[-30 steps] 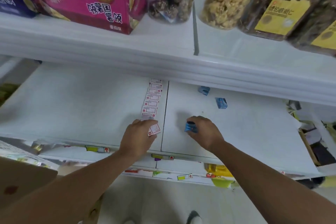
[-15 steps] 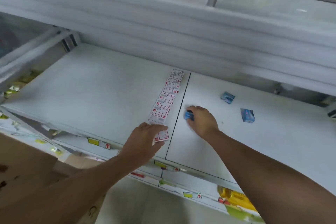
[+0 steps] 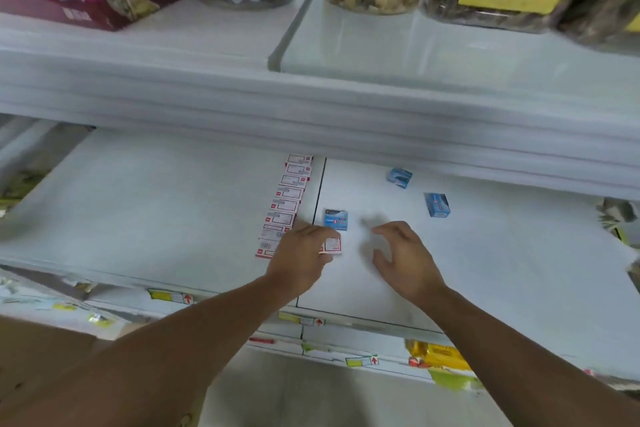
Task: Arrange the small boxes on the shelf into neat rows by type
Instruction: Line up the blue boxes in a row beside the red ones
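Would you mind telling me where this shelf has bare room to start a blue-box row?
Bare shelf stretches left of the red-and-white row. Right of the seam, the board beyond the far-right blue box lies free. It is crowded at the seam: the left hand holds a red-and-white box, beside the nearest blue box and the open right hand.

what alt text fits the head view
The left hand pinches a red-and-white box on a white shelf, beside a row of matching boxes. The right hand hovers open near three scattered blue boxes.
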Demonstrator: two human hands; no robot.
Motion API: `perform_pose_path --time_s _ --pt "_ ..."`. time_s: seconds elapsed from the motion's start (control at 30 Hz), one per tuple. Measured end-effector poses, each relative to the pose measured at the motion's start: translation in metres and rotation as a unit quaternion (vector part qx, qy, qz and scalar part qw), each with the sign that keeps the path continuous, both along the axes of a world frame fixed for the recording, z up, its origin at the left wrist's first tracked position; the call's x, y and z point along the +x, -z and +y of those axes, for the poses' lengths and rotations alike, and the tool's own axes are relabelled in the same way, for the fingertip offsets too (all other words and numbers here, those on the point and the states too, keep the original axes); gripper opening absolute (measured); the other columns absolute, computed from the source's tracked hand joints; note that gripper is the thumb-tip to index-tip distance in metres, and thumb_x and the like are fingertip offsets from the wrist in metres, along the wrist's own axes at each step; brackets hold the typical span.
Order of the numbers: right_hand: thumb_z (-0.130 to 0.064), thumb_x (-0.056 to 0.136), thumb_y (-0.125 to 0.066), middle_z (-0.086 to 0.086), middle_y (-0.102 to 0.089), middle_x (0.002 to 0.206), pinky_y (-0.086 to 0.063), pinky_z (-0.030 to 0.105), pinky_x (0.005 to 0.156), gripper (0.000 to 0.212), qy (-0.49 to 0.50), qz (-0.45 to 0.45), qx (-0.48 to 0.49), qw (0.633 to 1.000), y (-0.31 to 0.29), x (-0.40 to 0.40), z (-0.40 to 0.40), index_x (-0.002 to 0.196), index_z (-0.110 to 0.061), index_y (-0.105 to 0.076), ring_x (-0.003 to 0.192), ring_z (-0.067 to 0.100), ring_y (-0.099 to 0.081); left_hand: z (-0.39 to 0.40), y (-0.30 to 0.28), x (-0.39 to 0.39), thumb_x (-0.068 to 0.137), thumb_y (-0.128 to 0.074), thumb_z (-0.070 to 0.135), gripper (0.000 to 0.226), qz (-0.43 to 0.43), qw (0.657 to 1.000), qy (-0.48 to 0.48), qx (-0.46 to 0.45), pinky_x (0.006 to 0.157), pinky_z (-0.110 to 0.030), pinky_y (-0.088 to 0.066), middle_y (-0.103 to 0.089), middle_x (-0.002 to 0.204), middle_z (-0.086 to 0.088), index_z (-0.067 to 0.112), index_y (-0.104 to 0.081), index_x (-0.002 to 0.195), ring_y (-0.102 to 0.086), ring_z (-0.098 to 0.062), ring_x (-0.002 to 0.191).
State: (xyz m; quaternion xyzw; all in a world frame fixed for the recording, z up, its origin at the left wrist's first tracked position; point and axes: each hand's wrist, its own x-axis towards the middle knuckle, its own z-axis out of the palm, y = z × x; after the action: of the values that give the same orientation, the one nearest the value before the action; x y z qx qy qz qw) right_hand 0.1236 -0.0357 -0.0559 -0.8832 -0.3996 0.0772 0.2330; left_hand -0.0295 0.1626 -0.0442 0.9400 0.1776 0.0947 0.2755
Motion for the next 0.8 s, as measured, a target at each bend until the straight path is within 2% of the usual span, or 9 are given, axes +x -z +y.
perform_pose_path --time_s 0.2,0.27,0.4,0.47,0.5,0.57,0.63,0.73,0.8 --pt "-0.035 0.096 -0.066 -0.008 -0.052 0.136 -0.046 0.025 0.104 0.041 0.001 -0.010 0.006 1.000 0.018 -0.002 -0.030 0.137 -0.028 -0.063 0.124 0.013 -0.055 0.001 0.033 0.015 0.091 -0.078 0.018 0.042 0.006 1.000 0.012 0.002 0.108 -0.039 -0.046 -0.070 0.129 0.006 0.029 -0.068 0.130 -0.052 -0.015 0.123" --pt "-0.033 0.095 -0.067 -0.008 -0.051 0.134 -0.047 0.026 0.103 0.041 0.003 -0.005 0.021 1.000 0.020 -0.006 -0.033 0.135 -0.026 -0.064 0.125 0.014 -0.055 -0.001 0.037 0.013 0.092 -0.077 0.016 0.046 0.008 0.999 0.012 -0.042 0.118 -0.032 -0.037 -0.064 0.140 0.007 0.028 -0.066 0.135 -0.047 -0.013 0.132" --pt "-0.036 0.097 -0.063 -0.008 -0.052 0.138 -0.047 0.028 0.109 0.041 0.002 0.017 0.033 0.999 0.014 -0.016 -0.029 0.137 -0.025 -0.063 0.128 0.012 -0.054 -0.010 0.036 0.000 0.090 -0.076 0.013 0.062 -0.032 0.998 -0.046 -0.042 0.122 -0.026 -0.029 -0.047 0.150 0.010 0.030 -0.054 0.145 -0.037 -0.010 0.142" --pt "-0.037 0.101 -0.062 -0.010 -0.054 0.141 -0.044 0.029 0.112 0.042 0.022 0.053 0.064 0.996 0.004 -0.024 -0.019 0.141 -0.025 -0.060 0.130 0.008 -0.053 -0.020 0.034 -0.009 0.089 -0.069 0.010 0.065 -0.066 0.980 -0.134 -0.131 0.121 -0.028 -0.031 -0.045 0.149 0.009 0.032 -0.049 0.147 -0.039 -0.013 0.143" --pt "-0.038 0.103 -0.060 -0.012 -0.053 0.143 -0.040 0.027 0.113 0.044 0.041 0.094 0.088 0.991 -0.003 -0.028 -0.013 0.145 -0.026 -0.056 0.131 0.005 -0.051 -0.025 0.029 -0.013 0.091 -0.065 0.010 0.065 -0.095 0.958 -0.177 -0.204 0.119 -0.029 -0.033 -0.046 0.150 0.008 0.031 -0.047 0.149 -0.041 -0.015 0.143" --pt "-0.040 0.107 -0.054 -0.017 -0.046 0.147 -0.031 0.022 0.114 0.049 0.101 0.238 0.136 0.956 -0.016 -0.041 0.001 0.154 -0.029 -0.047 0.135 0.000 -0.042 -0.037 0.013 -0.018 0.099 -0.057 0.008 0.060 -0.147 0.877 -0.243 -0.387 0.112 -0.016 -0.038 -0.045 0.156 0.006 0.023 -0.044 0.155 -0.044 -0.016 0.145" --pt "-0.041 0.109 -0.048 -0.018 -0.040 0.156 -0.023 0.025 0.120 0.053 0.148 0.372 0.187 0.897 -0.019 -0.055 0.017 0.160 -0.029 -0.040 0.144 0.001 -0.035 -0.046 0.003 -0.018 0.108 -0.052 0.014 0.053 -0.152 0.823 -0.261 -0.481 0.109 -0.007 -0.034 -0.040 0.162 0.009 0.020 -0.041 0.159 -0.039 -0.008 0.147" --pt "-0.048 0.103 -0.042 -0.018 -0.042 0.158 -0.024 0.032 0.126 0.061 0.178 0.432 0.233 0.853 -0.003 -0.072 0.041 0.161 -0.030 -0.037 0.146 0.003 -0.037 -0.052 0.013 -0.017 0.105 -0.051 0.053 0.050 -0.142 0.811 -0.262 -0.503 0.129 -0.038 -0.022 -0.040 0.163 0.018 0.051 -0.042 0.154 -0.034 -0.004 0.151" --pt "-0.048 0.105 -0.041 -0.025 -0.060 0.137 -0.037 0.022 0.113 0.048 0.190 0.468 0.279 0.817 0.007 -0.080 0.054 0.149 -0.032 -0.052 0.128 -0.005 -0.053 -0.054 0.019 -0.012 0.104 -0.047 0.060 0.030 -0.142 0.806 -0.252 -0.517 0.127 -0.040 -0.024 -0.049 0.153 0.026 0.080 -0.047 0.126 -0.039 -0.001 0.147"
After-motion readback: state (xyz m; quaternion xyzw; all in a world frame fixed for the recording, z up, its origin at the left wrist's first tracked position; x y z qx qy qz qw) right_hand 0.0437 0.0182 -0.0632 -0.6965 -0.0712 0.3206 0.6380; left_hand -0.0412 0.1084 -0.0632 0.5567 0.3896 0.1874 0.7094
